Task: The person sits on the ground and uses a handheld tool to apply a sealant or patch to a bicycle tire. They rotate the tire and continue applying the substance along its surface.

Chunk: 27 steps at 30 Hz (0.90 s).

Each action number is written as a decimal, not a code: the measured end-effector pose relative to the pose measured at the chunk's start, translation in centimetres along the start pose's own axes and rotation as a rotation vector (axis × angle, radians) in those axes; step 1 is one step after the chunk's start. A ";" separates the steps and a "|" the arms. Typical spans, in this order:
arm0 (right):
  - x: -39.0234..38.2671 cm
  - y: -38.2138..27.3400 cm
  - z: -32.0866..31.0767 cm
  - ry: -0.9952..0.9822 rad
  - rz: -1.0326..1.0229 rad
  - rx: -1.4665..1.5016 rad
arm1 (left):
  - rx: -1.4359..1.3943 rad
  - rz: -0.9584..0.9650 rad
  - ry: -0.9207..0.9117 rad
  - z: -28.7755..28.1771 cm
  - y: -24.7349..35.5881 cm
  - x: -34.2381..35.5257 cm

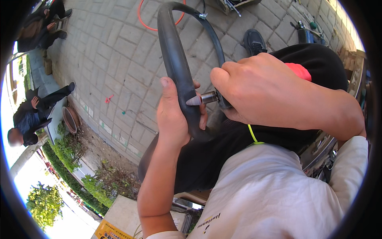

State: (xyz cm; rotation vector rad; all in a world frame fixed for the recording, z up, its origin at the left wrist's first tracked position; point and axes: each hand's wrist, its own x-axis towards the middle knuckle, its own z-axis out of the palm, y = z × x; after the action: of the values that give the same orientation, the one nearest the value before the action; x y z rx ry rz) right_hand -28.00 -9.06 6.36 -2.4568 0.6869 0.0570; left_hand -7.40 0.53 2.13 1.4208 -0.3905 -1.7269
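A black rubber inner tube [172,51] loops up in front of me, with a metal valve [203,16] on its far side. Its near end is in my left hand [172,111], thumb on top and fingers curled around beneath. My right hand [252,87] is closed around a hand-held rotary grinder, whose body is mostly hidden by the fist. From it sticks a shiny metal collar [209,97] with a pale cone-shaped grinding tip [193,101]. That tip lies against the tube's surface, just right of my left thumb; whether it spins I cannot tell.
An orange-red hose [140,16] curls on the grey paving [119,59] behind the tube. A tray with metal tools [236,4] is at the top, and a blue tool or case [305,36] at the upper right. People sit along the left, near a brown pot [70,119].
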 end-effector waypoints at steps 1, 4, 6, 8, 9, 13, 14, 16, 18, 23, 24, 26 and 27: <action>0.2 -0.2 -0.3 -0.002 -0.001 0.003 | 0.022 0.027 -0.006 0.0 0.3 -0.1; 0.8 -1.2 -1.0 0.012 0.006 0.017 | -0.036 0.099 0.002 -0.2 1.2 -0.7; 1.1 -1.1 -2.0 0.121 0.019 0.019 | -0.024 0.180 0.050 -0.2 2.2 -0.6; 1.4 0.0 -3.3 0.312 0.028 0.049 | 0.064 0.298 0.086 -0.8 3.2 -0.3; 1.8 0.2 -4.6 0.335 0.072 0.060 | 0.165 0.377 0.150 -1.7 3.4 -0.3; 3.5 1.2 -7.5 0.483 0.173 0.087 | 0.402 0.450 0.387 -4.5 3.2 -0.6; 4.2 1.5 -8.3 0.469 0.181 0.135 | 0.321 0.369 0.416 -5.0 3.4 -0.8; 5.8 3.0 -9.0 0.439 0.212 0.120 | 0.177 0.266 0.417 -6.1 3.3 -1.1; 7.1 4.6 -8.4 0.495 0.167 0.132 | 0.043 0.247 0.327 -6.1 3.6 -1.6; 9.9 8.3 -5.9 0.387 0.231 0.186 | -0.347 0.257 -0.018 -5.7 3.1 -1.1; 9.6 8.9 -5.1 0.342 0.258 0.244 | -0.327 0.308 -0.037 -5.3 3.1 -1.2; 8.4 8.8 -3.5 0.189 0.339 0.579 | -0.291 0.389 -0.063 -4.7 2.7 -1.6; 7.5 8.8 -2.6 0.084 0.397 0.851 | -0.271 0.419 -0.081 -4.4 2.4 -1.7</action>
State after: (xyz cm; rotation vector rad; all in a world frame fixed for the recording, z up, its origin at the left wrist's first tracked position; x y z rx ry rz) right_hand -26.06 -20.05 2.48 -1.5009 0.9794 -0.1564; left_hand -2.44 1.56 3.59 0.9951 -0.4433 -1.4338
